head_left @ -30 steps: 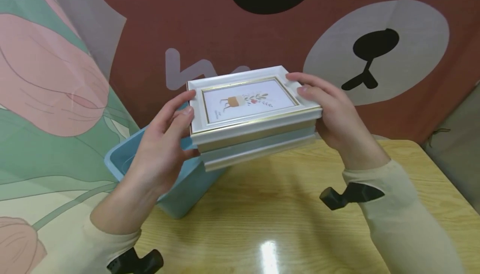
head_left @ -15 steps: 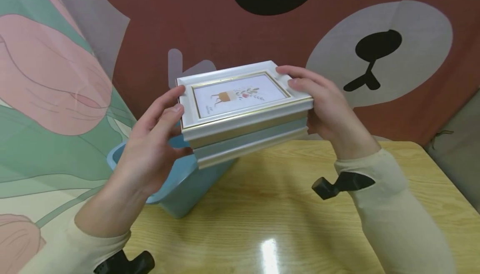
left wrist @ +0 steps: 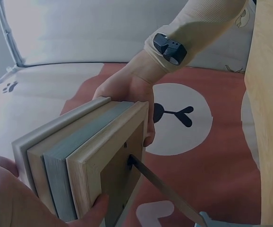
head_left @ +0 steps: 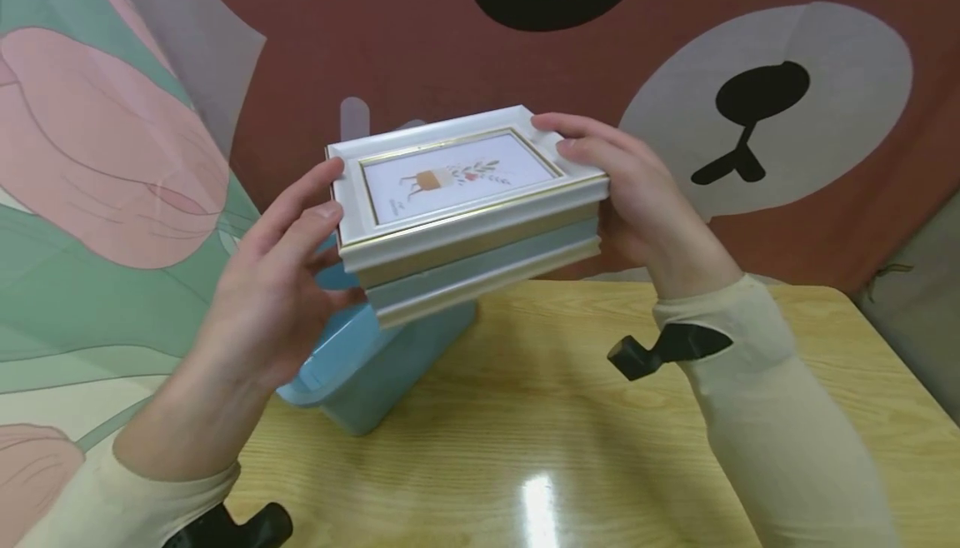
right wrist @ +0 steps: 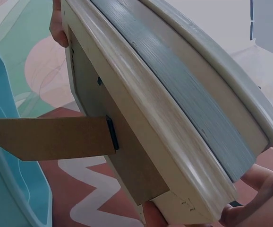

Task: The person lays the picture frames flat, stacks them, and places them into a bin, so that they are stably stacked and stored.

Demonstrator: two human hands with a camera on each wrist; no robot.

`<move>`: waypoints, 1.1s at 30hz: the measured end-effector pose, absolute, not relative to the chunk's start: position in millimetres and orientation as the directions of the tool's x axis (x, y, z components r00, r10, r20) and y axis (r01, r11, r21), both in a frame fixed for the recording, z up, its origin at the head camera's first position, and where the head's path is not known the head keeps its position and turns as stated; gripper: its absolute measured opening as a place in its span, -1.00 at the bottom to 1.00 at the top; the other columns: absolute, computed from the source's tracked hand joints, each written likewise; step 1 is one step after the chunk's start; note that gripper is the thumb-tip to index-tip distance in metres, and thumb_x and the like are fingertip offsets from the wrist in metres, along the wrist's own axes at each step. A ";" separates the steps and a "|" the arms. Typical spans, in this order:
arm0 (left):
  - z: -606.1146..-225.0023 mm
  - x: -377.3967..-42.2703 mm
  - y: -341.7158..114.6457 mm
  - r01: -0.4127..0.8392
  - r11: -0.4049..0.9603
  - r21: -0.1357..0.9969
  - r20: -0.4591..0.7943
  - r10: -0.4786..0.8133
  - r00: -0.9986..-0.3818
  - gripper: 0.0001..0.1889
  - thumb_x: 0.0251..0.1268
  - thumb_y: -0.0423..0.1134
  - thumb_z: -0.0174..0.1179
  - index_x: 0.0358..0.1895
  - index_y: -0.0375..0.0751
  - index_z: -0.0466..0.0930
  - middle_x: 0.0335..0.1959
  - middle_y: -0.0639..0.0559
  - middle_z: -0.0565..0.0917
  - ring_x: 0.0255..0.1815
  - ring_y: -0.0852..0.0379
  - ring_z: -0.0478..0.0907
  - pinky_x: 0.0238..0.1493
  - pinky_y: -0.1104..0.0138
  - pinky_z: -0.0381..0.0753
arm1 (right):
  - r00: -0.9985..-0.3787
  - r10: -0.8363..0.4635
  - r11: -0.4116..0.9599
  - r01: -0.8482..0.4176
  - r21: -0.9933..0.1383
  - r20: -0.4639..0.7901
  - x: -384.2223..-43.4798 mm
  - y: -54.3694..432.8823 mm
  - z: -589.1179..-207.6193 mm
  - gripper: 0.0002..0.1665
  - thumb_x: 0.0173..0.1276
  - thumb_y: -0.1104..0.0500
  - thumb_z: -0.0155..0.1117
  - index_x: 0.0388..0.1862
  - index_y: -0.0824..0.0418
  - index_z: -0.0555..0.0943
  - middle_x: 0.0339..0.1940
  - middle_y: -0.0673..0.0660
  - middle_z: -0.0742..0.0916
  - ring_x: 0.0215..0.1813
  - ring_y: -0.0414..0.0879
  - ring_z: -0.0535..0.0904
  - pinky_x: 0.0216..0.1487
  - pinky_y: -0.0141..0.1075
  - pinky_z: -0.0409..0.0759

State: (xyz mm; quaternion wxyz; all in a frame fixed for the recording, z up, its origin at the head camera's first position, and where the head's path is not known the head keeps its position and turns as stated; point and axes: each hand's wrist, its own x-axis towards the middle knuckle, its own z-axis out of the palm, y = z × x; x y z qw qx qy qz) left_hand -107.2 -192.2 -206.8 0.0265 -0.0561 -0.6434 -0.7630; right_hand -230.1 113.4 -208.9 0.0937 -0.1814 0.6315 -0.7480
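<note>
Both hands hold a stack of picture frames point(head_left: 472, 244) in the air, picture side up. The top frame is white with gold inner trim point(head_left: 465, 127) and a small plant print point(head_left: 453, 177); tan, blue-grey and whitish layers lie beneath. My left hand point(head_left: 258, 298) grips the left end, thumb and index finger at the top frame's edge, other fingers lower. My right hand point(head_left: 641, 194) grips the right end, two fingertips on the top frame. In the right wrist view, a brown stand leg point(right wrist: 56, 138) sticks out from the bottom frame's backing point(right wrist: 132, 165).
A light-blue plastic bin point(head_left: 397, 369) stands on the wooden table point(head_left: 675, 465), left of centre and partly hidden behind the left hand and the frames. Behind the table hangs a printed cloth point(head_left: 420, 40) with a bear face and flowers.
The stack and both hands have moved left and slightly upward, covering more of the blue bin. The grip of both hands looks the same.
</note>
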 end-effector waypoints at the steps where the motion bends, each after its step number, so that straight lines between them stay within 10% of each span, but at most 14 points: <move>1: -206.7 -107.5 -193.8 0.116 -0.172 0.978 0.123 0.029 -0.992 -0.51 0.72 -0.07 0.10 0.59 0.32 0.38 0.50 0.06 0.42 0.32 -0.18 0.40 0.21 -0.11 0.61 | -0.916 -0.370 -0.183 -0.091 -0.979 0.155 -231.2 112.2 -208.3 -0.51 0.64 0.07 0.17 0.48 -0.03 0.62 0.54 0.19 0.55 0.10 -0.03 0.71 -0.18 -0.28 0.69; 33: -242.1 -109.4 -243.4 0.114 -0.140 0.983 0.088 -0.183 -0.979 -0.42 0.70 -0.19 0.15 0.66 0.24 0.31 0.31 0.12 0.55 0.09 0.09 0.65 -0.08 0.06 0.75 | -0.882 -0.459 -0.141 -0.044 -0.989 0.105 -279.9 36.3 -238.7 -0.48 0.63 0.15 0.11 0.49 -0.07 0.64 0.58 -0.01 0.54 0.35 0.05 0.61 0.17 -0.21 0.66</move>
